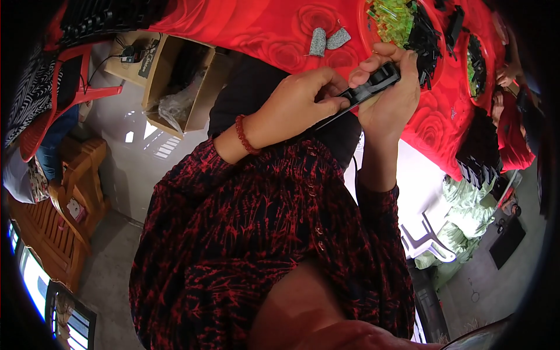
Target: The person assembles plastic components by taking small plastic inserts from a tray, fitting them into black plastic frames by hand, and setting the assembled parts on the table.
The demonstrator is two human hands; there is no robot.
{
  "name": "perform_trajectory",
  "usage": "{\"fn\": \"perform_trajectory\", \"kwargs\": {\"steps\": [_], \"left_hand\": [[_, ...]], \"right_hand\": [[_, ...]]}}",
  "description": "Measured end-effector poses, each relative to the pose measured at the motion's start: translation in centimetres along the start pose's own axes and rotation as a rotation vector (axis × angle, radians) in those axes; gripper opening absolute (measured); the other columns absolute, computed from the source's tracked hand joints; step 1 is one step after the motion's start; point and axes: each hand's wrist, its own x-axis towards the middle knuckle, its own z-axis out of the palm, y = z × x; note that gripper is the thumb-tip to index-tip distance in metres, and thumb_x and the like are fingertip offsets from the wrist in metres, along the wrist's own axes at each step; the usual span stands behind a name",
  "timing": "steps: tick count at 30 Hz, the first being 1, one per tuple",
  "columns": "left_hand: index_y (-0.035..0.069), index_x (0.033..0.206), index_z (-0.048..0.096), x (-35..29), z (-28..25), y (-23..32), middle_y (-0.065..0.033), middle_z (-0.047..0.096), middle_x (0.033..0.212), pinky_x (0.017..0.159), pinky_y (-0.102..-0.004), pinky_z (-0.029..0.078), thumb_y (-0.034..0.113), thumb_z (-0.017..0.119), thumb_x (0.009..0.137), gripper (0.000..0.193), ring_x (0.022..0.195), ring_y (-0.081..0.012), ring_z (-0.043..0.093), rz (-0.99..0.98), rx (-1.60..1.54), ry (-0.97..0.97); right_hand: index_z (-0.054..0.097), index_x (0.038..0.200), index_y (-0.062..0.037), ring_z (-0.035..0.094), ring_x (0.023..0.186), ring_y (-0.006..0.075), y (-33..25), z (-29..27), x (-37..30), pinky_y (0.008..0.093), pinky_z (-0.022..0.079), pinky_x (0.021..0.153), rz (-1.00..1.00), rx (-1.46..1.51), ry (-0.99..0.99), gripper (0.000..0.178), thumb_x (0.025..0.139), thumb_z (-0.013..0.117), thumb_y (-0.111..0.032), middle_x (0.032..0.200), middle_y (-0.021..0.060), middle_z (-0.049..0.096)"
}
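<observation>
Between my hands, just in front of the red table edge, is a long black plastic piece point(367, 88) with a rounded hollow near its upper end. My right hand point(392, 99) is wrapped around that upper end, its fingers curled over the far side. Thumb and fingers of my left hand point(303, 102) are closed on the lower end, where the piece slants down to the left. Beyond my right hand, a red round tray point(365, 35) holds small yellow-green translucent pieces point(394, 20) and narrow black parts point(424, 44).
Two grey speckled pieces point(318, 42) lie on the red rose-patterned tablecloth point(262, 29). Another tray point(477, 64) stands to the right, near another person's hand point(506, 74). An open cardboard box point(204, 96), a red chair point(81, 58) and a wooden bench point(52, 224) are at left.
</observation>
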Motion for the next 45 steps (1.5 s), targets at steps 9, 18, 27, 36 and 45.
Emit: {"fn": "perform_trajectory", "kwargs": {"steps": [9,18,27,36,45], "left_hand": [[0.000,0.093,0.062,-0.2,0.7,-0.7,0.0062,0.055,0.074,0.063,-0.0214,0.042,0.016,0.070,0.088,0.018,0.070,-0.0031,0.048,-0.321,-0.509,-0.159],[-0.001,0.082,0.057,-0.8,0.8,1.0,-0.0040,0.048,0.062,0.053,-0.0275,0.039,0.015,0.068,0.086,0.019,0.058,-0.0074,0.044,-0.202,-0.127,-0.119],[0.000,0.081,0.058,-0.9,1.3,1.1,-0.0083,0.049,0.060,0.052,-0.0310,0.040,0.016,0.069,0.087,0.020,0.054,-0.0130,0.046,-0.168,-0.103,-0.052],[0.000,0.079,0.055,-1.6,2.5,-0.8,-0.0048,0.048,0.061,0.053,-0.0290,0.040,0.014,0.070,0.086,0.021,0.056,-0.0088,0.044,-0.129,-0.210,-0.089],[-0.001,0.114,0.061,-0.3,0.3,0.0,-0.0024,0.064,0.092,0.068,-0.0205,0.047,0.024,0.056,0.098,0.030,0.075,-0.0053,0.058,-0.331,-0.609,-0.457]], "right_hand": [[0.055,0.101,0.0051,0.052,0.053,0.0221,-0.4,0.3,-0.6,0.0361,0.046,0.052,-0.027,-0.093,-0.102,0.048,0.103,0.037,-0.039,0.067,0.0111,0.055],[0.053,0.103,0.0050,0.049,0.051,0.0198,-1.2,0.2,-0.5,0.0340,0.044,0.050,0.001,-0.066,-0.183,0.048,0.106,0.029,-0.036,0.065,0.0101,0.054],[0.056,0.098,0.0068,0.055,0.049,0.0178,-1.2,0.4,-1.2,0.0290,0.048,0.051,-0.034,-0.120,-0.127,0.053,0.104,0.031,-0.039,0.063,0.0104,0.057],[0.057,0.097,0.0062,0.054,0.049,0.0161,-1.3,-0.1,-2.3,0.0275,0.047,0.053,-0.078,-0.303,-0.128,0.055,0.104,0.031,-0.042,0.062,0.0099,0.056],[0.055,0.104,0.0070,0.057,0.056,0.0177,-1.5,-1.3,-0.2,0.0295,0.049,0.055,0.095,0.008,-0.088,0.052,0.104,0.034,-0.040,0.071,0.0104,0.059]]}}
